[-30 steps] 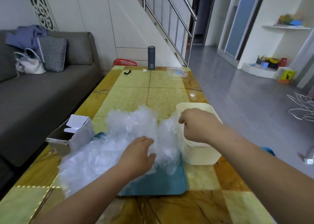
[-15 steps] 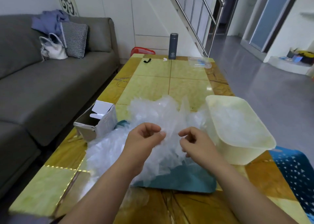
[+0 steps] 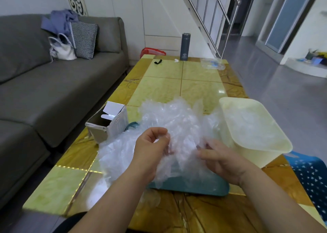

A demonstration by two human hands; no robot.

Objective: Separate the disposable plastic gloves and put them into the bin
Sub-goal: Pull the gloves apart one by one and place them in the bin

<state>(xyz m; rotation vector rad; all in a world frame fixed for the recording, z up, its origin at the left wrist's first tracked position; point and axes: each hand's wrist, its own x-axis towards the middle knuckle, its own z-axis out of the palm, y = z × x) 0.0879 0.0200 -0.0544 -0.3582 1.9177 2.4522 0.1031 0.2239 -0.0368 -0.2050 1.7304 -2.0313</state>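
Note:
A heap of clear disposable plastic gloves (image 3: 169, 125) lies on a teal tray (image 3: 203, 186) on the yellow tiled table. My left hand (image 3: 150, 148) pinches a thin glove between thumb and fingertips just above the heap. My right hand (image 3: 219, 158) grips the same crumpled film from the right, its fingers partly veiled by the plastic. The cream plastic bin (image 3: 254, 144) stands right of the heap, with several clear gloves inside it.
An open cardboard box (image 3: 108, 125) sits left of the heap. At the table's far end stand a dark flask (image 3: 184, 46), a black clip (image 3: 158, 61) and a clear packet (image 3: 212, 65). A grey sofa (image 3: 44, 84) runs along the left. A blue patterned stool (image 3: 313, 179) is at the right.
My right hand left the bin's rim and came back to the heap. Both hands now hold a glove between them. The view shifted left and down.

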